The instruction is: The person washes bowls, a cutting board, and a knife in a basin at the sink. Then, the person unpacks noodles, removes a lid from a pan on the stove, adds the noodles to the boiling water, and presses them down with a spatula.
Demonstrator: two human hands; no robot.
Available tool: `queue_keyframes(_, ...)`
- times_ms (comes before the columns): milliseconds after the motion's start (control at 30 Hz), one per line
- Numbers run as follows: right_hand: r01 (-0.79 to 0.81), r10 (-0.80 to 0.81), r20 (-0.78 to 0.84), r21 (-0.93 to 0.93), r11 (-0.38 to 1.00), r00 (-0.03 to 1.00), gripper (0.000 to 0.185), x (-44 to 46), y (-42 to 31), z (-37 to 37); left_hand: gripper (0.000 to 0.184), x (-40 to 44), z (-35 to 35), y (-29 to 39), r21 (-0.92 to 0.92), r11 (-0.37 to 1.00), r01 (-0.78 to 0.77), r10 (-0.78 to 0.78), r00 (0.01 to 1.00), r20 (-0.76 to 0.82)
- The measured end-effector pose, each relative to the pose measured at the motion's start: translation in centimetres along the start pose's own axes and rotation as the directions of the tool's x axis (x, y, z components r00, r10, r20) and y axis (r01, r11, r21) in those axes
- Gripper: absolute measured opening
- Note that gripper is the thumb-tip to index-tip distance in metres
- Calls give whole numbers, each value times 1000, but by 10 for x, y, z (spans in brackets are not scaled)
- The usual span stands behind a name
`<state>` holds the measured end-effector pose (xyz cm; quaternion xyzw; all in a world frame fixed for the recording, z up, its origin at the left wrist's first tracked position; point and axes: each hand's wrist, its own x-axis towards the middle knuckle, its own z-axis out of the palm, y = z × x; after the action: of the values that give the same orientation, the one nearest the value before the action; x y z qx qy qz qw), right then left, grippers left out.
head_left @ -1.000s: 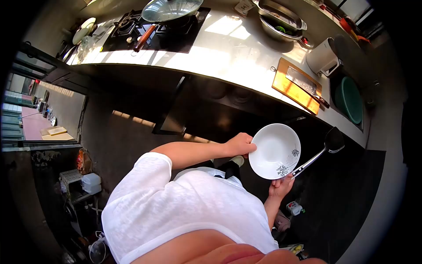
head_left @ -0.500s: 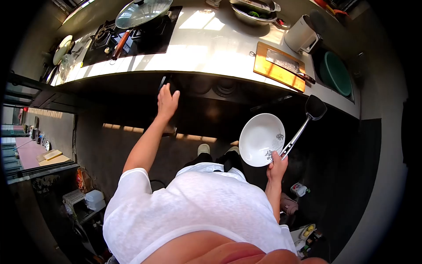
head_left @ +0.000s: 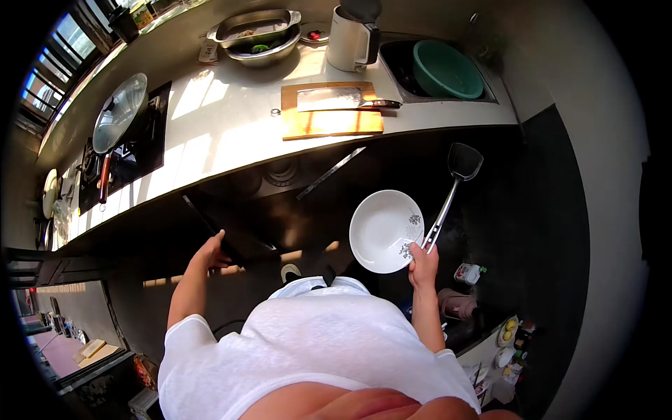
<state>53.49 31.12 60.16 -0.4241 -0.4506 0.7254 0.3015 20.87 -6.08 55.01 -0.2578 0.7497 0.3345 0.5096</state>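
Observation:
My right hand (head_left: 424, 266) is closed around the rim of a white bowl (head_left: 381, 231) with grey flower prints. The same hand grips the handle of a spatula (head_left: 465, 162), whose dark blade points up and away. Over on the other side, my left hand (head_left: 212, 252) is held out low with its fingers apart, beside the edge of an open cabinet door (head_left: 199, 213) under the counter. Nothing shows in that hand. Inside the dark cabinet, stacked dishes (head_left: 281, 170) are partly visible.
On the white counter (head_left: 231, 115) lies a cutting board (head_left: 332, 127) with a cleaver (head_left: 329, 99) on it. A lidded pan (head_left: 120, 115) stands on the stove at left. A kettle (head_left: 348, 43), metal basins (head_left: 255, 42) and a green basin (head_left: 448, 68) in the sink stand farther back.
My body and view have turned right. The left hand has come away from the cabinet, lower and left, with the door swung wider. The bowl and spatula stay in my right hand.

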Motion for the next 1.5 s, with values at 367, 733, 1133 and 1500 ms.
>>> queue_keyframes(367, 0, 4, 241, -16, 1000, 971, 21, 174, -119, -58, 90, -167, 330, 226, -154, 730, -666, 450, 298, 842)
queue_keyframes(733, -47, 51, 415, -20, 999, 908, 18, 338, -185, -65, 69, -152, 456, 345, -465, 720, -516, 679, 381, 628)
queue_keyframes(1133, -224, 331, 692, -245, 944, 642, 21, 485, -258, -32, 60, -161, 593, 523, -872, 394, -291, 897, 329, 295)
queue_keyframes(1500, -55, 561, 778, -571, 819, 283, 37, 634, -306, -8, 45, -133, 665, 620, -887, 252, -388, 690, 715, -117)
